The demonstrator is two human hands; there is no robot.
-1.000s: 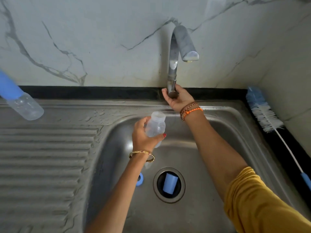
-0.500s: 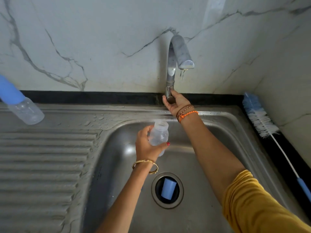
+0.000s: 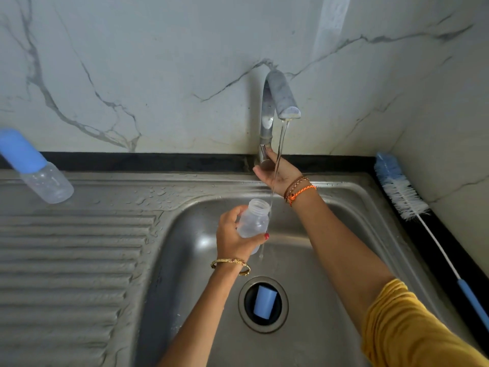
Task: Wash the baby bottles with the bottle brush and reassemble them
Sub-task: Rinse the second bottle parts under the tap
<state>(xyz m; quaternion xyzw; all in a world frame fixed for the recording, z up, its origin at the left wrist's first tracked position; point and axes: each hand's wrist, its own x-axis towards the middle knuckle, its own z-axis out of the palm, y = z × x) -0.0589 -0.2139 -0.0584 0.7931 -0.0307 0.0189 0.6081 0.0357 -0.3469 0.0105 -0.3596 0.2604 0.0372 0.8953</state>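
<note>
The sink is brushed stainless steel with a dull shine, and its draining board is ribbed. The tap is polished metal. The open bottle is translucent, smooth plastic. The capped bottle has a matt blue plastic cap. The wall is glossy marble-like tile. The bottle brush has soft bristles.
</note>
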